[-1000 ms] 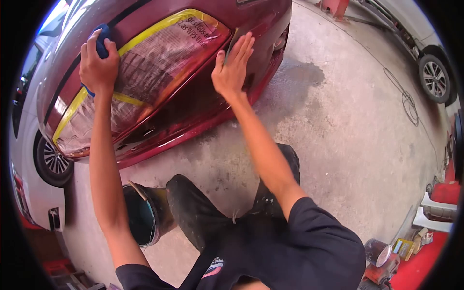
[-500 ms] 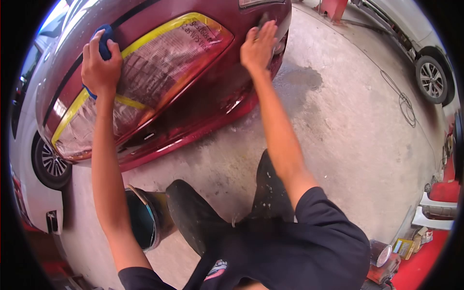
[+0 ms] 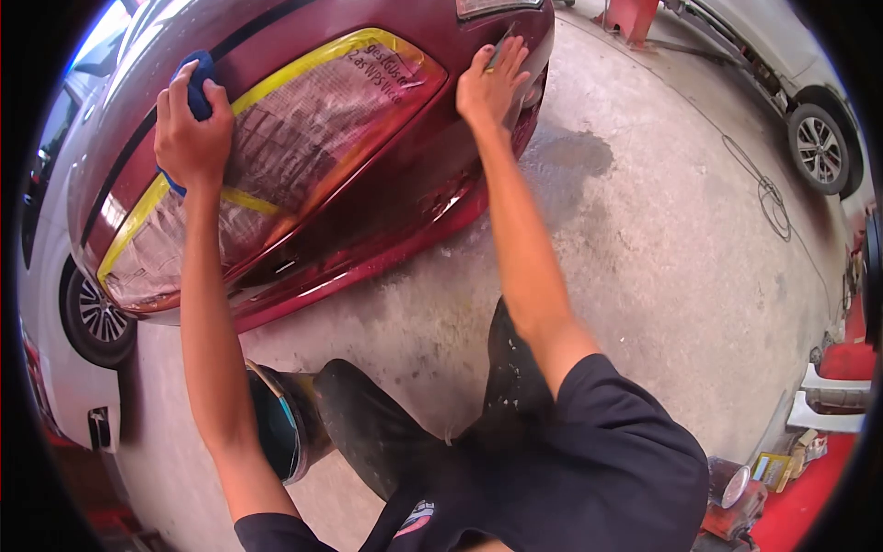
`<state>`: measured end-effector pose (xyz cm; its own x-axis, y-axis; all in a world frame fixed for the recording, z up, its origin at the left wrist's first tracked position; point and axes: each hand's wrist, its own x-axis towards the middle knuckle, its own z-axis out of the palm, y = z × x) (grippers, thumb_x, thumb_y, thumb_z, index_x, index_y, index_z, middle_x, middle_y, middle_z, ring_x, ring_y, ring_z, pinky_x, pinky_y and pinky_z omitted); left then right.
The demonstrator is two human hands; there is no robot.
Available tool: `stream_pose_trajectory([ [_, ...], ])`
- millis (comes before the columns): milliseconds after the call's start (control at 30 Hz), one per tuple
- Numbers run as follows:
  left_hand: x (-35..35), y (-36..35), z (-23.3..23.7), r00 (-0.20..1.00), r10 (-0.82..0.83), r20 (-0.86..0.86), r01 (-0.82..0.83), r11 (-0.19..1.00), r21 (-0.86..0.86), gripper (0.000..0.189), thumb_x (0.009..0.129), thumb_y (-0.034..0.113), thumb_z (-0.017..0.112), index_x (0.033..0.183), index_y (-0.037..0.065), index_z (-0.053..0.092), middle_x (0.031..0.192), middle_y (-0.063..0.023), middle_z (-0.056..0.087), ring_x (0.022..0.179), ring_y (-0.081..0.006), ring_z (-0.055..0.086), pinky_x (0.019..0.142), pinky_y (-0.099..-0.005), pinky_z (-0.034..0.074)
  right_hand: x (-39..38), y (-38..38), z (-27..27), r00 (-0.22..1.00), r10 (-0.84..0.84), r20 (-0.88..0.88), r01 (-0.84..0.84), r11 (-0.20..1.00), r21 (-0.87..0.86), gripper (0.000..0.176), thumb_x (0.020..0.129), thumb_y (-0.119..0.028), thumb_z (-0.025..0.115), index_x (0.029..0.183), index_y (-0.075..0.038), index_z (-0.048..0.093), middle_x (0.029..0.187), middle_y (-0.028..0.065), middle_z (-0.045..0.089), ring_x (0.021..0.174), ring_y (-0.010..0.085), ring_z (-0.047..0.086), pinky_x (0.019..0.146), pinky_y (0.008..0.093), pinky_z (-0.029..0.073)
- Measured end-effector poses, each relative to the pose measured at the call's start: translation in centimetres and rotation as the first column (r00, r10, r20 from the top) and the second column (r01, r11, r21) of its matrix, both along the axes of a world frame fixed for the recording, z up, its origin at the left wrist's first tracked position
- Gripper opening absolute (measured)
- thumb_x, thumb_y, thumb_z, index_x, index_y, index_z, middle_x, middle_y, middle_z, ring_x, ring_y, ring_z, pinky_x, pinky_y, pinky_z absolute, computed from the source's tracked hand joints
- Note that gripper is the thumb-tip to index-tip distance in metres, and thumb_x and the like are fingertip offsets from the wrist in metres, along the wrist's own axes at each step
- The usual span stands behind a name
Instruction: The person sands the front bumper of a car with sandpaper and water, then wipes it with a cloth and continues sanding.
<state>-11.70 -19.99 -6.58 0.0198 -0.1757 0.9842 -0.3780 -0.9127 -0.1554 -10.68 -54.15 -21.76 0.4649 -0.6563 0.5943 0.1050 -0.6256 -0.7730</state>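
Note:
Against the dark red car bumper (image 3: 386, 216), my right hand (image 3: 490, 85) lies flat with its fingers stretched. A thin grey piece of sandpaper (image 3: 502, 44) shows between thumb and fingers; the rest is hidden under the hand. My left hand (image 3: 191, 129) is wrapped round a blue cloth (image 3: 198, 85) on the upper bodywork. Between the hands is a panel covered in newspaper (image 3: 308, 124) with handwriting on it. Yellow masking tape (image 3: 276, 85) edges the paper.
A bucket (image 3: 299, 428) of dark liquid stands by my left leg. Wet patches (image 3: 575, 152) mark the concrete floor. At right are a coiled cable (image 3: 773, 207), a silver car wheel (image 3: 819, 149) and cans and boxes (image 3: 773, 469). A white car (image 3: 69, 368) stands at left.
My right hand shifts very slightly down and left on the bumper, and the grey sandpaper shows more clearly. The left hand stays in place with the blue cloth.

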Motion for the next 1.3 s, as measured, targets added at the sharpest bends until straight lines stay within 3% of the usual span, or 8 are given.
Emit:
stream_pose_trajectory([
  [133,0.2,-0.3,0.6,1.0,-0.006,0.023,0.006,1.0,0.0,0.031,0.091,0.026,0.07,0.122,0.022,0.073,0.101,-0.0066,0.073,0.084,-0.0341,0.075,0.071,-0.0447,0.061,-5.3,11.4,-4.4,0.986,0.069,0.155,-0.042,0.984,-0.171,0.072,0.114,-0.036,0.027,0.161,0.017,0.017,0.173,0.0336,0.008,0.163,0.0435,0.006,0.131,0.0579,0.008],
  [333,0.5,0.0,0.2,1.0,0.003,0.005,-0.003,1.0,0.004,0.032,0.092,0.028,0.07,0.123,0.022,0.073,0.102,-0.006,0.074,0.085,-0.0336,0.075,0.072,-0.0448,0.061,-0.1,0.6,1.1,0.989,0.133,0.059,-0.129,0.989,-0.071,0.076,0.112,-0.035,0.034,0.159,0.02,0.013,0.172,0.0367,0.007,0.162,0.0488,0.004,0.131,0.0577,0.003],
  [533,0.3,0.0,0.3,1.0,0.022,0.013,-0.022,1.0,0.002,0.031,0.091,0.028,0.071,0.121,0.022,0.074,0.102,-0.0053,0.074,0.085,-0.0329,0.075,0.072,-0.0448,0.061,-5.4,8.7,-4.8,0.969,0.2,0.143,-0.159,0.954,-0.254,0.077,0.112,-0.037,0.035,0.16,0.019,0.014,0.172,0.0363,0.007,0.161,0.0505,0.005,0.131,0.0577,0.004],
  [633,0.3,0.0,-0.1,0.999,0.037,0.011,-0.037,0.999,0.002,0.031,0.091,0.027,0.07,0.122,0.022,0.074,0.102,-0.0053,0.074,0.085,-0.033,0.075,0.072,-0.0444,0.061,-2.2,2.8,-2.2,0.984,0.135,0.117,-0.097,0.954,-0.285,0.077,0.112,-0.037,0.034,0.16,0.019,0.013,0.172,0.0365,0.007,0.161,0.0513,0.006,0.131,0.0586,0.005],
  [767,0.2,-0.1,0.0,1.0,0.01,0.0,-0.01,1.0,-0.001,0.03,0.092,0.026,0.07,0.121,0.022,0.074,0.103,-0.0054,0.074,0.085,-0.0329,0.075,0.072,-0.0437,0.061,-0.2,0.7,0.7,0.988,0.142,0.068,-0.138,0.989,-0.059,0.078,0.112,-0.037,0.034,0.16,0.019,0.01,0.172,0.0363,0.008,0.161,0.0513,0.005,0.131,0.0591,0.006],
  [967,-0.2,-0.2,-0.1,0.996,0.048,-0.074,-0.05,0.998,-0.03,0.032,0.094,0.028,0.069,0.125,0.022,0.074,0.112,-0.0064,0.076,0.094,-0.0335,0.076,0.079,-0.0446,0.061,-2.5,4.8,-2.6,0.973,0.15,0.175,-0.103,0.962,-0.252,0.079,0.113,-0.042,0.028,0.161,0.018,0.011,0.172,0.0357,0.006,0.163,0.0462,0.004,0.131,0.0573,0.003],
  [1100,0.0,-0.1,0.0,0.996,0.032,-0.081,-0.034,0.999,-0.026,0.031,0.094,0.028,0.069,0.124,0.022,0.074,0.112,-0.0062,0.075,0.093,-0.0336,0.076,0.079,-0.0445,0.061,0.6,-0.6,2.5,0.985,0.158,0.069,-0.157,0.987,-0.012,0.078,0.113,-0.039,0.031,0.161,0.018,0.01,0.172,0.0369,0.005,0.162,0.049,0.005,0.131,0.0572,0.004],
  [1300,0.0,0.0,0.1,0.998,0.046,-0.053,-0.046,0.999,0.001,0.031,0.094,0.029,0.069,0.124,0.023,0.074,0.11,-0.0065,0.075,0.092,-0.0338,0.076,0.077,-0.0449,0.062,-2.6,4.2,-1.7,0.979,0.169,0.11,-0.151,0.976,-0.154,0.076,0.113,-0.038,0.032,0.161,0.017,0.013,0.172,0.0353,0.006,0.162,0.0463,0.006,0.132,0.055,0.004],
])
